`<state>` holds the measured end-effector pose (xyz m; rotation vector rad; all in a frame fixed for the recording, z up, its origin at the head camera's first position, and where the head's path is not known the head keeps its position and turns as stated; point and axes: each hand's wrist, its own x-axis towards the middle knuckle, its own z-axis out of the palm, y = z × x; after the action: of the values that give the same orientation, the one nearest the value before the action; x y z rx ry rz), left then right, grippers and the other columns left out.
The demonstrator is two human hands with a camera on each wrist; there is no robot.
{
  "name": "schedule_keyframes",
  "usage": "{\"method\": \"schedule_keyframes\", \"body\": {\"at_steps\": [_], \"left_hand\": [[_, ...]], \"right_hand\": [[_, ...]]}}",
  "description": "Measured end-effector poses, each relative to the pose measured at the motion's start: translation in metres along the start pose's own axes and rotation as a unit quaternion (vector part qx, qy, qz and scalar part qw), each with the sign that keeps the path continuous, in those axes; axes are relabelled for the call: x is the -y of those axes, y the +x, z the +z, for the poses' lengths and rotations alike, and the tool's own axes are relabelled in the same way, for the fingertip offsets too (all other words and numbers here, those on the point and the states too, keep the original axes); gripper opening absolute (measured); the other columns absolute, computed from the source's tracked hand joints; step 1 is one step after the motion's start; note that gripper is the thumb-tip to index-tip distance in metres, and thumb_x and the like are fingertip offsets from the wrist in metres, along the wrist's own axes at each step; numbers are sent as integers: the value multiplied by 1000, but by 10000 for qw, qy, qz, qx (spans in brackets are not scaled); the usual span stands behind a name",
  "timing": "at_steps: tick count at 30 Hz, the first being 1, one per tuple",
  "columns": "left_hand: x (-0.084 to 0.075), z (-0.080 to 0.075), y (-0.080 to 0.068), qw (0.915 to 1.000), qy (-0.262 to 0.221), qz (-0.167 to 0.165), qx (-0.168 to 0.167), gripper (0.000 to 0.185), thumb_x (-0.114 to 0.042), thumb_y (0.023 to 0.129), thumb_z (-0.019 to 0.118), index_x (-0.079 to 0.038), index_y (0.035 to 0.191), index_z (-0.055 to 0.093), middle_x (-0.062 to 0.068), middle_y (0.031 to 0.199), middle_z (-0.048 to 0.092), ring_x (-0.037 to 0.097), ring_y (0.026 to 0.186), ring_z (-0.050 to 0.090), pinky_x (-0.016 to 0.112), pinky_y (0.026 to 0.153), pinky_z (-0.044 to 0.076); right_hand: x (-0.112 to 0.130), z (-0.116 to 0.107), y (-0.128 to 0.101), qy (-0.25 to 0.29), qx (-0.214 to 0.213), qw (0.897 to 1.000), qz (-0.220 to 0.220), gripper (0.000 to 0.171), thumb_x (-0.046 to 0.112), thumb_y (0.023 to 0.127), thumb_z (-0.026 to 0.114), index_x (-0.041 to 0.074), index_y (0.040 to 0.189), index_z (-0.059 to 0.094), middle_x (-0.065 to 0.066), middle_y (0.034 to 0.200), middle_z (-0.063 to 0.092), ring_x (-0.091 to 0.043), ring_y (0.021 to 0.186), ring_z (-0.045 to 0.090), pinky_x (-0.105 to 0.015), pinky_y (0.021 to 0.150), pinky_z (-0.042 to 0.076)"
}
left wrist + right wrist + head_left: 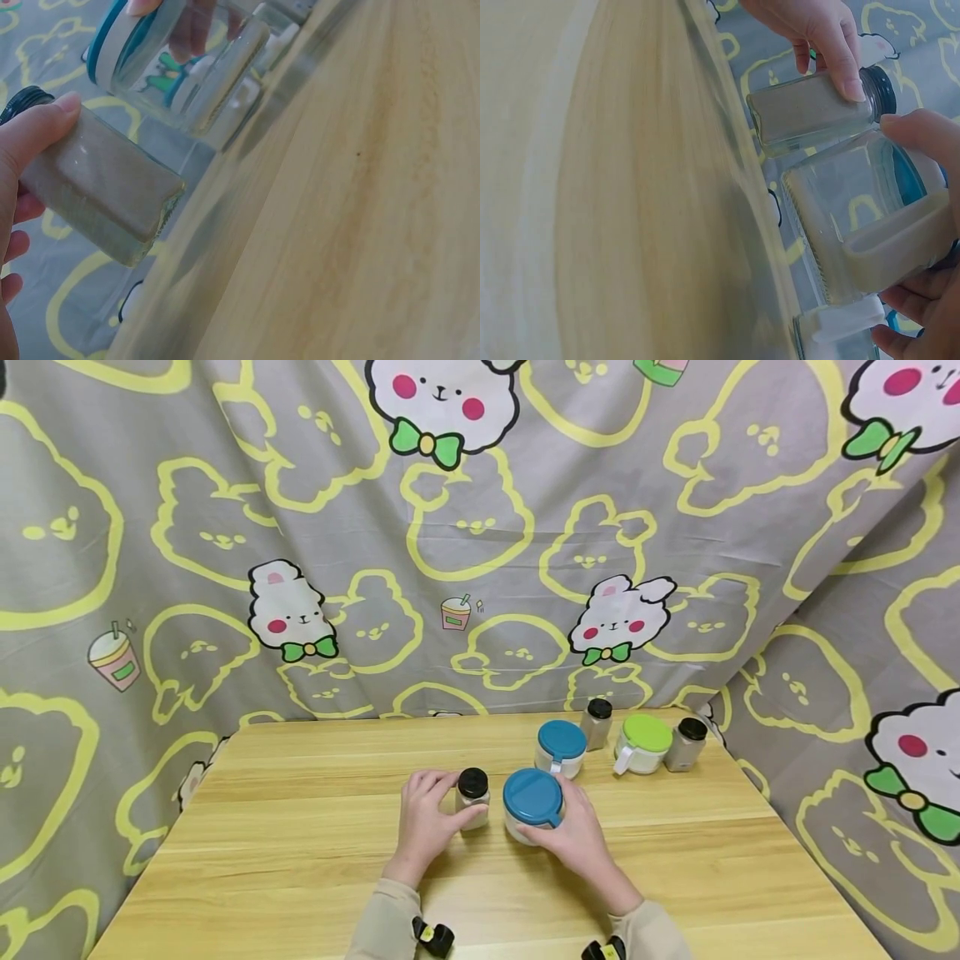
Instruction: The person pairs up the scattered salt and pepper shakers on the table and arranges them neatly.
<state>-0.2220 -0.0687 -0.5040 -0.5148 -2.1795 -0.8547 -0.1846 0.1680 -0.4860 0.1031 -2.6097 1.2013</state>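
Note:
My left hand (427,814) grips a small glass spice jar (473,810) with a black screw lid, thumb on the near side. Greyish powder fills much of it in the left wrist view. To its right, my right hand (577,831) holds a clear glass seasoning jar (531,802) with a blue lid, thumb and fingers around its sides. A pale bar, perhaps the handle or a spoon (900,240), shows along this jar in the right wrist view. Both jars are upright and seem slightly off the table, side by side without clearly touching.
Behind the right hand stand a second blue-lidded jar (561,743), another black-lidded spice jar (597,727), a green-lidded jar (645,739) with a white handle, and one more black-lidded jar (686,747). A patterned grey curtain (480,552) borders the wooden table (300,827) behind and at right.

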Motion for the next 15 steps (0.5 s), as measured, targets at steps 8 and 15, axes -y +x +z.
{"method": "schedule_keyframes", "body": {"at_steps": [8, 15], "left_hand": [[4, -5, 0, 9999, 8, -103, 127, 61, -52, 62, 86, -11, 106, 74, 2, 99, 69, 20, 95, 53, 39, 89, 38], [8, -9, 1, 9999, 7, -102, 21, 61, -47, 59, 89, -10, 105, 74, 4, 99, 70, 22, 95, 54, 41, 88, 40]], "right_hand": [[3, 8, 3, 183, 29, 9998, 31, 92, 42, 65, 89, 8, 140, 47, -15, 131, 57, -34, 120, 52, -58, 96, 46], [9, 14, 6, 342, -20, 9994, -92, 88, 41, 64, 89, 11, 136, 50, -14, 130, 58, -34, 121, 53, -58, 96, 46]]}}
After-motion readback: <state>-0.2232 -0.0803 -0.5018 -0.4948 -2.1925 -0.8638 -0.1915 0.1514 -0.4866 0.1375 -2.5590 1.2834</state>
